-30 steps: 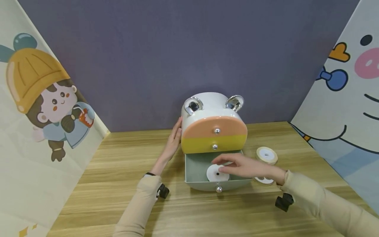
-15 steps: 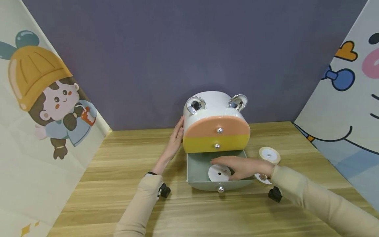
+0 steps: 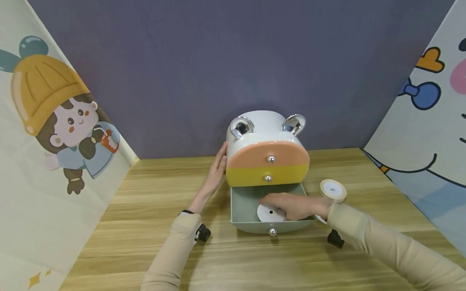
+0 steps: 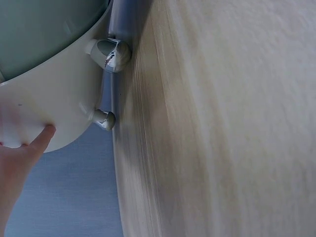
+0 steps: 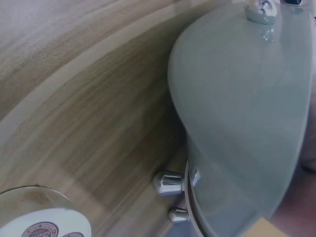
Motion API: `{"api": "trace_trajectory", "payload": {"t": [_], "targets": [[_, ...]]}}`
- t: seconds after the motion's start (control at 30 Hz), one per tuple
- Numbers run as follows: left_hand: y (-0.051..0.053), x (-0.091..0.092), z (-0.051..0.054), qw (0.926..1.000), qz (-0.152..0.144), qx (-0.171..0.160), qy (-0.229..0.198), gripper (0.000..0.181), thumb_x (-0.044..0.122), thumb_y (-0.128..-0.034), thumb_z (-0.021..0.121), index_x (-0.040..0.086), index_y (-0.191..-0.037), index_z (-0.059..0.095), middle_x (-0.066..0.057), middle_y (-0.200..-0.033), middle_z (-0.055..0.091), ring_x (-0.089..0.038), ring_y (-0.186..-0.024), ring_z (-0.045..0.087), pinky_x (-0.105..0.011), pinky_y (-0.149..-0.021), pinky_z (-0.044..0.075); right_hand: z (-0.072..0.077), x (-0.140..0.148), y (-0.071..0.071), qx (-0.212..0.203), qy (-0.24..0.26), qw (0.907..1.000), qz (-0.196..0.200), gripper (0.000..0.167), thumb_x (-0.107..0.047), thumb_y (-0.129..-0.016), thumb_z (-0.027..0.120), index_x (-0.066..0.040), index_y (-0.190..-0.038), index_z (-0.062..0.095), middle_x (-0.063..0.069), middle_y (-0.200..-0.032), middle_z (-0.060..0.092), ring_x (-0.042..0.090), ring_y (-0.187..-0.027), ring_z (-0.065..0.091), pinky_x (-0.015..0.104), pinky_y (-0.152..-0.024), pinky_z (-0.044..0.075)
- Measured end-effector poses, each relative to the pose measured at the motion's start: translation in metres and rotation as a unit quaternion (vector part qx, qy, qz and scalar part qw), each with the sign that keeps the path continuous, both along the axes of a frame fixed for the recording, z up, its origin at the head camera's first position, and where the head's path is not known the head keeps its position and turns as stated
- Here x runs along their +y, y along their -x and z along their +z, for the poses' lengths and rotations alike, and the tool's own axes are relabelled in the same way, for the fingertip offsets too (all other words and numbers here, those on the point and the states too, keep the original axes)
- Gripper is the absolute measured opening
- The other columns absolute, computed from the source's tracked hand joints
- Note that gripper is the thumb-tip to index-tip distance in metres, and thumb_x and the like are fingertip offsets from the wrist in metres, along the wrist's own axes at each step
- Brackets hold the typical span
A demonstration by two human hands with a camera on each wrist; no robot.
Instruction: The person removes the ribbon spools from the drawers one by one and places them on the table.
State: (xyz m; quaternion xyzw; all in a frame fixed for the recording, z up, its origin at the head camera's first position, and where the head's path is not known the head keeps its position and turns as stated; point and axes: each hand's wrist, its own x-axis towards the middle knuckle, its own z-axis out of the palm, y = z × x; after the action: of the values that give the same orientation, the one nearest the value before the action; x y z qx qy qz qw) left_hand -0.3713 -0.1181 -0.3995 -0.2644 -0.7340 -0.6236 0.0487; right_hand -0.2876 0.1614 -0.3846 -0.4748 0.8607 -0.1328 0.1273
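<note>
A small animal-shaped drawer cabinet (image 3: 263, 133) with silver ears stands against the back wall. Its lowest, grey-green drawer (image 3: 242, 208) is pulled out. My left hand (image 3: 215, 173) lies flat along the cabinet's left side; in the left wrist view its thumb (image 4: 44, 138) touches the white wall. Inside the drawer lies a white spool (image 3: 268, 215) with a small centre hole. My right hand (image 3: 293, 205) reaches over the drawer's right wall, its fingers curled at the spool's far rim and its thumb by the right edge. The drawer hides most of this hand in the right wrist view.
Right of the cabinet, a cream spool (image 3: 333, 190) lies on the wooden table (image 3: 156, 194). Another spool, mostly behind the right wrist, shows its printed white face (image 5: 54, 224) in the right wrist view. A grey wall (image 3: 182, 81) rises behind, with printed panels at both sides.
My right hand has lowered into the drawer, spread over the spool and drawn in around its rim. The left hand keeps its place on the cabinet. The head view has shifted slightly.
</note>
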Motion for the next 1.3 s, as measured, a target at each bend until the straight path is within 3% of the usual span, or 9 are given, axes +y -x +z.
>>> {"api": "trace_trajectory", "payload": {"t": [0.13,0.2,0.3,0.47,0.7,0.93,1.07,1.3], "targets": [[0.013,0.001,-0.015,0.9998,-0.001,0.003,-0.019,0.052,0.031,-0.1099,0.031,0.025,-0.160,0.019,-0.001,-0.169,0.009,-0.028,-0.156,0.011,-0.060,-0.118,0.030,0.000,0.003,0.002,0.020,0.000,0.9998,-0.001,0.070,0.005,-0.078,0.075,0.000,-0.142,0.049,0.009,-0.135,0.059,0.022,-0.120,0.058,0.037,-0.097,0.053],[0.015,0.000,-0.018,0.9998,0.002,0.006,-0.017,0.052,0.035,-0.1096,0.031,0.027,-0.160,0.019,0.000,-0.169,0.009,-0.027,-0.156,0.011,-0.060,-0.118,0.029,0.002,0.005,0.003,0.032,-0.003,0.9995,-0.006,0.072,-0.004,-0.078,0.081,-0.001,-0.142,0.048,0.009,-0.136,0.059,0.022,-0.121,0.058,0.037,-0.098,0.053],[0.008,0.001,-0.010,0.9999,-0.003,-0.003,-0.015,0.052,0.030,-0.1100,0.030,0.022,-0.160,0.018,-0.003,-0.170,0.007,-0.029,-0.156,0.009,-0.060,-0.120,0.027,0.009,0.007,0.002,0.052,0.000,0.9986,-0.010,0.075,-0.013,-0.077,0.084,-0.001,-0.142,0.048,0.008,-0.137,0.058,0.021,-0.120,0.058,0.037,-0.098,0.053],[-0.006,0.000,0.005,0.9999,-0.008,-0.012,-0.008,0.053,0.018,-0.1097,0.029,0.013,-0.160,0.015,-0.011,-0.169,0.006,-0.033,-0.156,0.008,-0.058,-0.122,0.021,0.025,0.012,-0.002,0.069,0.017,0.9975,-0.008,0.078,-0.011,-0.073,0.084,0.000,-0.141,0.049,0.007,-0.136,0.058,0.018,-0.115,0.058,0.034,-0.095,0.052],[0.011,0.000,-0.017,0.9999,0.007,-0.007,-0.009,0.051,0.022,-0.1105,0.027,0.026,-0.160,0.017,0.001,-0.169,0.009,-0.026,-0.156,0.011,-0.056,-0.121,0.026,0.045,0.018,-0.011,0.046,0.021,0.9981,-0.034,0.084,-0.017,-0.072,0.088,-0.003,-0.144,0.047,0.007,-0.143,0.054,0.021,-0.125,0.055,0.040,-0.101,0.050],[0.013,-0.001,-0.023,0.9997,0.005,-0.014,-0.019,0.050,0.032,-0.1102,0.028,0.034,-0.159,0.019,0.007,-0.168,0.013,-0.025,-0.155,0.019,-0.057,-0.117,0.033,0.058,0.028,-0.021,0.024,0.035,0.9978,-0.050,0.087,-0.020,-0.073,0.088,-0.003,-0.146,0.044,0.008,-0.145,0.052,0.025,-0.127,0.054,0.042,-0.101,0.051],[0.011,-0.001,-0.019,0.9994,0.002,-0.028,-0.018,0.051,0.024,-0.1104,0.026,0.033,-0.160,0.017,0.006,-0.168,0.012,-0.026,-0.154,0.021,-0.058,-0.114,0.036,0.064,0.036,-0.027,0.042,0.044,0.9960,-0.066,0.087,-0.020,-0.072,0.089,-0.006,-0.146,0.045,0.005,-0.143,0.055,0.021,-0.123,0.056,0.039,-0.098,0.052],[-0.008,0.000,0.008,0.9995,-0.007,-0.030,-0.008,0.053,0.020,-0.1099,0.028,0.015,-0.160,0.014,-0.008,-0.169,0.008,-0.035,-0.154,0.018,-0.058,-0.115,0.035,0.073,0.060,-0.038,0.050,0.045,0.9914,-0.112,0.090,-0.024,-0.072,0.089,-0.008,-0.148,0.044,0.003,-0.145,0.054,0.014,-0.120,0.056,0.034,-0.095,0.053]]}}
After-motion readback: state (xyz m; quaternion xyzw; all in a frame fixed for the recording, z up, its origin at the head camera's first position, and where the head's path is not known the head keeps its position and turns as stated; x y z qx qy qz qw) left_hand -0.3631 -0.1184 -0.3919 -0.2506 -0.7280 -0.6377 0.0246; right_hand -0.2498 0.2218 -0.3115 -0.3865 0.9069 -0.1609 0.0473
